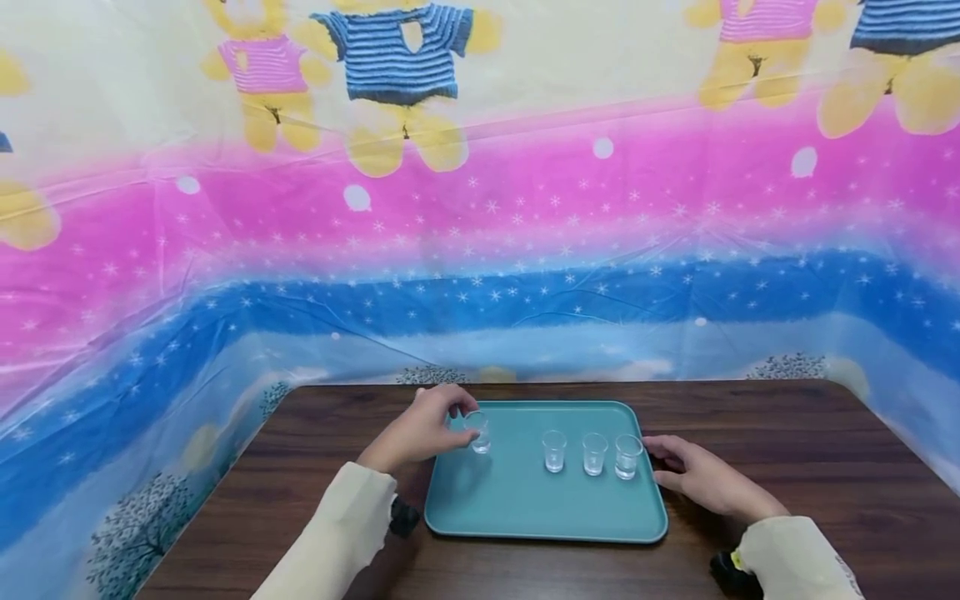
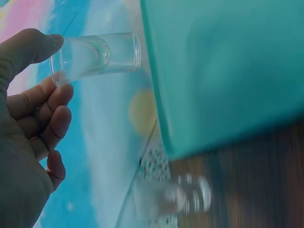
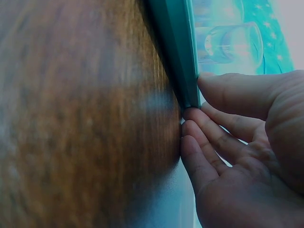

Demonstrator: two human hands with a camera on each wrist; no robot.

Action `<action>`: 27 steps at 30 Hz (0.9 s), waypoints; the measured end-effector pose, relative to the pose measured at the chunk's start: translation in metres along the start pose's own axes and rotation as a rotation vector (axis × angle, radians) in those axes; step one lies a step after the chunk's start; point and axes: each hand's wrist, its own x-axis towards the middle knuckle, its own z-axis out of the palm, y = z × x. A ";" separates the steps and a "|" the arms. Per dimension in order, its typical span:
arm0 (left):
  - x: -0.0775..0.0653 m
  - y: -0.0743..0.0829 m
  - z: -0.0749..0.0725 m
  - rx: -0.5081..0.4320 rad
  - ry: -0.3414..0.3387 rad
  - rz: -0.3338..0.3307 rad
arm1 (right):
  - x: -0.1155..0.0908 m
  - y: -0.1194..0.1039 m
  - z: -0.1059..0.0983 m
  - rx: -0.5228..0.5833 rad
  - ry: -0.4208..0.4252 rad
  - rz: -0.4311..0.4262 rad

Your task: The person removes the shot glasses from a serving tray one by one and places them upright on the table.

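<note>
My left hand pinches a small clear shot glass near its rim, between thumb and fingers. It is upright over the tray's back left corner; I cannot tell whether its base touches. Clear liquid or a thick base shows in its lower part. On the right half of the teal tray stand three similar shot glasses, a left one, a middle one and a right one. My right hand touches the tray's right edge with thumb and fingertips.
Another clear glass, blurred, stands on the wooden table beside the tray in the left wrist view; my left arm hides that spot in the head view. The dark brown table reaches back to a patterned cloth wall.
</note>
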 end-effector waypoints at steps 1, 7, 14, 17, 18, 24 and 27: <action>-0.004 -0.002 -0.004 0.003 0.015 -0.009 | 0.000 0.000 0.000 0.001 -0.001 0.001; -0.033 -0.018 -0.026 0.015 0.083 -0.082 | -0.003 0.001 -0.001 -0.001 -0.003 0.010; -0.056 -0.037 -0.032 0.089 0.110 -0.161 | -0.004 0.004 -0.002 -0.006 -0.007 0.004; -0.060 -0.044 -0.029 0.090 0.109 -0.186 | -0.004 0.004 -0.003 -0.005 -0.008 0.001; -0.060 -0.046 -0.028 0.093 0.108 -0.194 | -0.004 0.004 -0.003 -0.006 -0.009 0.000; -0.061 -0.053 -0.023 0.096 0.099 -0.252 | -0.001 0.003 -0.001 -0.013 -0.012 -0.020; -0.061 -0.054 -0.021 0.100 0.095 -0.269 | 0.001 0.000 -0.001 -0.014 -0.011 -0.027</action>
